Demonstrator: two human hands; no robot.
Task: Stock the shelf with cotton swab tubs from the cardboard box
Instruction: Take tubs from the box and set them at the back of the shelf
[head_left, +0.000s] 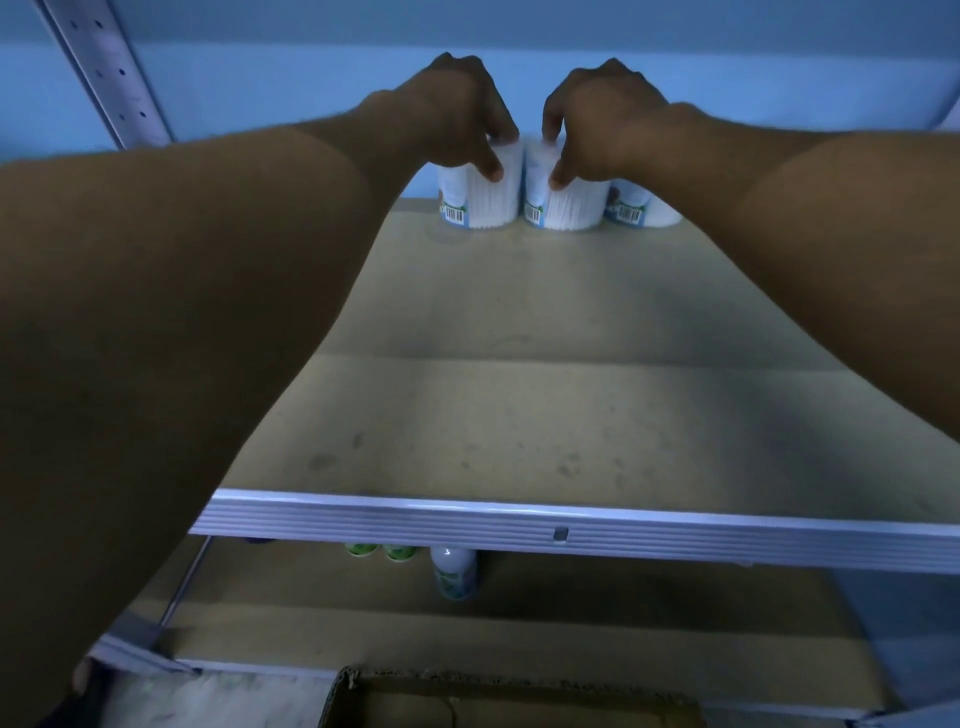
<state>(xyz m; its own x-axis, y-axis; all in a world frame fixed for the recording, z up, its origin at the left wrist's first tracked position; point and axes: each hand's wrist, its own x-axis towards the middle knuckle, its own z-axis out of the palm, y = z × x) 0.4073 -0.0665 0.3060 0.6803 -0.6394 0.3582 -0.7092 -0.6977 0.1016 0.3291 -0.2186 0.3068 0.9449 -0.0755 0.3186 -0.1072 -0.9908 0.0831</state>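
Early going, I judge: each hand, left (457, 111) and right (597, 119), pinches a tub (480, 192) at the shelf's (519, 415) back beside a third (641, 208), box (498, 699) below, much board bare.

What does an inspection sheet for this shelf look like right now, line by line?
Surface: tan shelf board, smudged, mostly bare.
Job's things: three cotton swab tubs upright at the back; cardboard box edge below.
Clutter: small bottles on the lower shelf.
Grippers: left hand grips the left tub; right hand grips the middle tub.
Cables: nothing seen.
Surroundings: perforated metal upright, blue back panel.
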